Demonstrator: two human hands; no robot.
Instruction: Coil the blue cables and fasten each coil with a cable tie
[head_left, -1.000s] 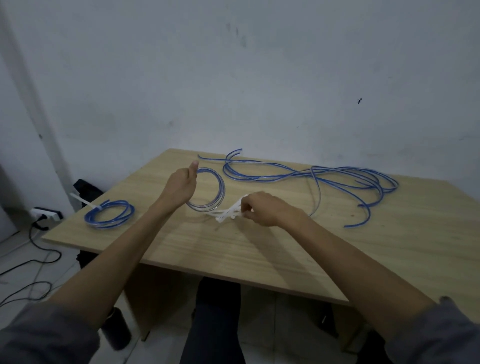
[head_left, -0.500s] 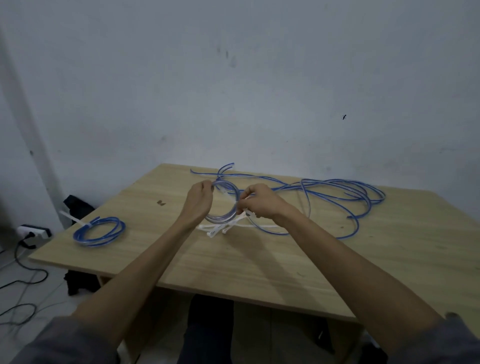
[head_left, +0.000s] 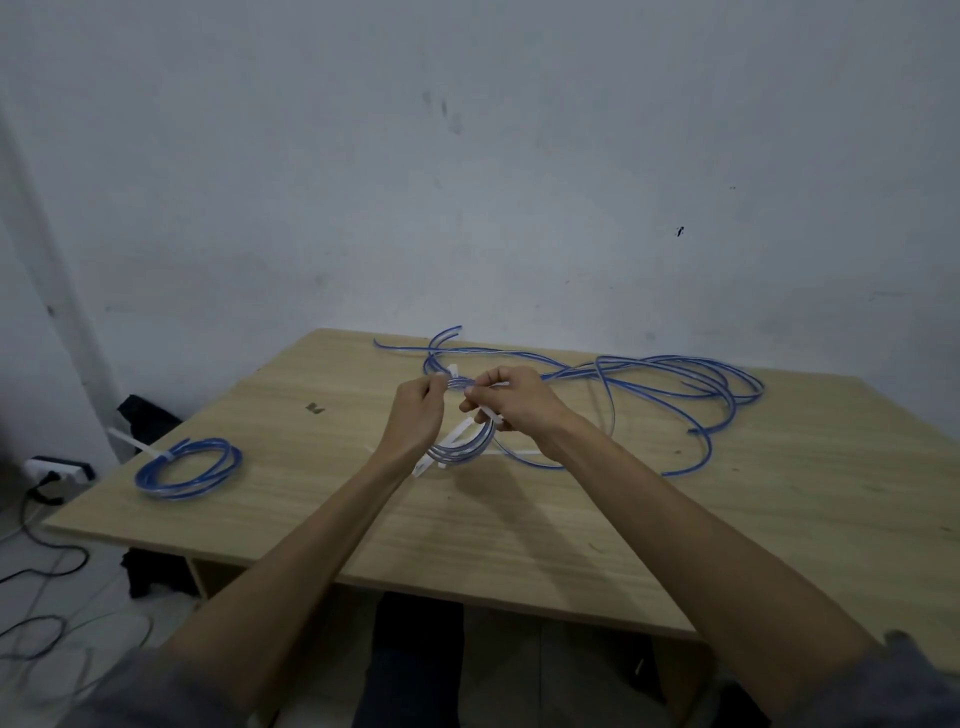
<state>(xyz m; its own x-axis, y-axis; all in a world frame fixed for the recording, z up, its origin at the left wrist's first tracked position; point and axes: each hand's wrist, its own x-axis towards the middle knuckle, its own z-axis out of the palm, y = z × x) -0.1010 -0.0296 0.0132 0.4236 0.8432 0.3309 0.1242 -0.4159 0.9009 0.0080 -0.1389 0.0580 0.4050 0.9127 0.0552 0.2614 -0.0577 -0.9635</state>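
Observation:
A small blue cable coil (head_left: 464, 448) is held upright above the middle of the wooden table (head_left: 519, 519), between both hands. My left hand (head_left: 418, 413) grips its top left part. My right hand (head_left: 511, 397) pinches a white cable tie (head_left: 453, 372) at the coil's top and also holds a bunch of white ties (head_left: 457, 434) that hang down across the coil. A finished blue coil (head_left: 188, 467) with a white tie lies at the table's left edge. Loose blue cables (head_left: 675, 384) sprawl across the far right of the table.
A white power strip (head_left: 54, 466) and dark cords lie on the floor at the left. A dark bag (head_left: 143, 421) sits behind the table's left corner. The grey wall rises right behind the table. My legs show under the near edge.
The hands came together over the table's middle. My right hand lifted the bunch of ties off the table and brought one tie up to the top of the coil held by my left hand.

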